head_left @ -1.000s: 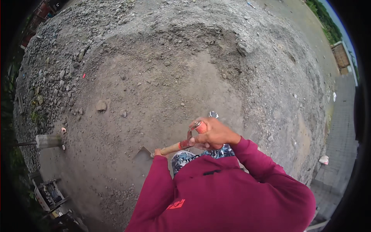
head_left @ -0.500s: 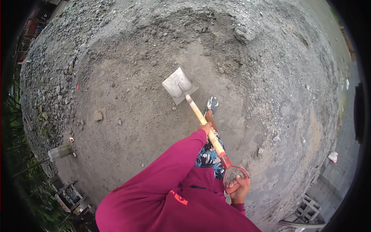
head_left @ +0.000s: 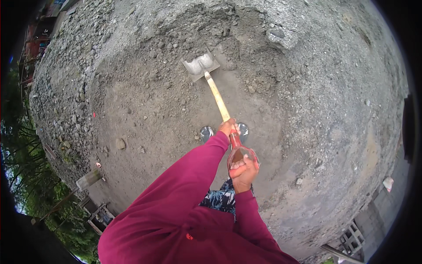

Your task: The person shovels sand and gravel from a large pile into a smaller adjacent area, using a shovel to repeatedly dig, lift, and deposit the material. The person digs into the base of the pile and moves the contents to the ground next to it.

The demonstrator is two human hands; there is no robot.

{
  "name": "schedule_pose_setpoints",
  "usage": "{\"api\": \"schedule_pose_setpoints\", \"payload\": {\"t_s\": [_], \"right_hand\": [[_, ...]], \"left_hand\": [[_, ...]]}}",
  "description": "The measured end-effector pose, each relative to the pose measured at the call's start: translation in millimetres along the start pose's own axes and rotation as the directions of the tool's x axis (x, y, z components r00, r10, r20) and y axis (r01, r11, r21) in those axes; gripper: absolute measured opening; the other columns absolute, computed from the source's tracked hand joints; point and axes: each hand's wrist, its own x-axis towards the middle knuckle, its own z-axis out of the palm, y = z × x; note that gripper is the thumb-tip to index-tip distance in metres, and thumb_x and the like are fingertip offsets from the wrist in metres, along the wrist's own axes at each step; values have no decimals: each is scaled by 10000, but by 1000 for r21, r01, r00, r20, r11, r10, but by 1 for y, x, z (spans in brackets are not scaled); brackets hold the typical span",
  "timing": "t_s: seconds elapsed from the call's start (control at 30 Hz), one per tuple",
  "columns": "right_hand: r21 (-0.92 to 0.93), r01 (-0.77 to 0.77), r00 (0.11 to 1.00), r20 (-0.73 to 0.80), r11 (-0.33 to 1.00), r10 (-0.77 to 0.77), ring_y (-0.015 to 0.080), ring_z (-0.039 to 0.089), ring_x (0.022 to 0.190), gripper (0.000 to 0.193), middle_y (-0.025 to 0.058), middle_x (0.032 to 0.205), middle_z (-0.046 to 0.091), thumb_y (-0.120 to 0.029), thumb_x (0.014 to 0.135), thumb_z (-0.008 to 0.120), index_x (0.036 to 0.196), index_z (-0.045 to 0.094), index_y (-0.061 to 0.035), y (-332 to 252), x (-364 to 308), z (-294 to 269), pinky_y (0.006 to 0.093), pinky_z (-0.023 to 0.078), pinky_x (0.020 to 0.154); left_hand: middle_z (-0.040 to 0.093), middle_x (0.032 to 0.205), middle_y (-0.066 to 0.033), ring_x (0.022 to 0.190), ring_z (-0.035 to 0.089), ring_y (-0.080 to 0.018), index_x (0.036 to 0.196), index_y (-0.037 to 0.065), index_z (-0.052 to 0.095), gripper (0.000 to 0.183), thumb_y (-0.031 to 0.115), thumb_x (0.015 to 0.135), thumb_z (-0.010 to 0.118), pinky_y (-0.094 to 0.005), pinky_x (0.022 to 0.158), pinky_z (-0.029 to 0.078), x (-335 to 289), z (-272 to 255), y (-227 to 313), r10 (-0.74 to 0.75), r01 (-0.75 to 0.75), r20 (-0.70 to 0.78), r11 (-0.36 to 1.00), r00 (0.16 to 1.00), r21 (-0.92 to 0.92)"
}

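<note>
Reaching farther out than half a second ago, the shovel [head_left: 201, 66] now has its blade at the foot of the gravel pile [head_left: 272, 53], with the left hand [head_left: 227, 127] closed around the shaft and the right hand [head_left: 242, 169] closed on the red handle.

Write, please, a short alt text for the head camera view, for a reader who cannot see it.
A person in a maroon sleeve holds a shovel with both hands: the left hand on the wooden shaft, the right hand on the red handle. Its metal blade lies at the foot of a grey gravel heap.
</note>
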Motion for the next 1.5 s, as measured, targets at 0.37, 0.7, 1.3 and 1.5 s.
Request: {"api": "schedule_pose_setpoints", "payload": {"t_s": [0.37,0.7,1.3,1.5], "right_hand": [[118,42,971,230,992,-69,163,479,453,430,36,583,472,-79,821,548,1237,459,-16,-30,38,150,340,459,447],[-35,21,972,236,999,-12,156,500,424,326,51,602,510,-34,764,625,1076,545,15,-42,244,248,309,436,381],[-571,-148,748,-598,807,-286,179,437,383,112,41,526,456,-49,783,527,827,622,-10,21,372,107,312,345,349],[-599,-67,762,-547,798,-347,165,415,376,48,27,516,424,-49,777,517,755,558,-42,-9,343,103,304,318,350]], "left_hand": [[531,695,-50,545,538,-178,892,40,503,147,137,818,587,-362,454,490,-27,79,132,-63,74,-76,987,995,140],[559,828,-120,703,585,-251,1019,-3,476,309,226,851,600,-457,638,538,170,129,245,85,-85,-3,996,996,-8],[554,687,-80,539,552,-217,907,16,554,162,154,838,603,-382,523,526,469,14,366,91,-94,-257,996,962,2],[547,681,-81,526,540,-202,821,16,545,110,120,840,578,-384,486,515,428,20,352,154,-174,-263,983,952,-57]]}}
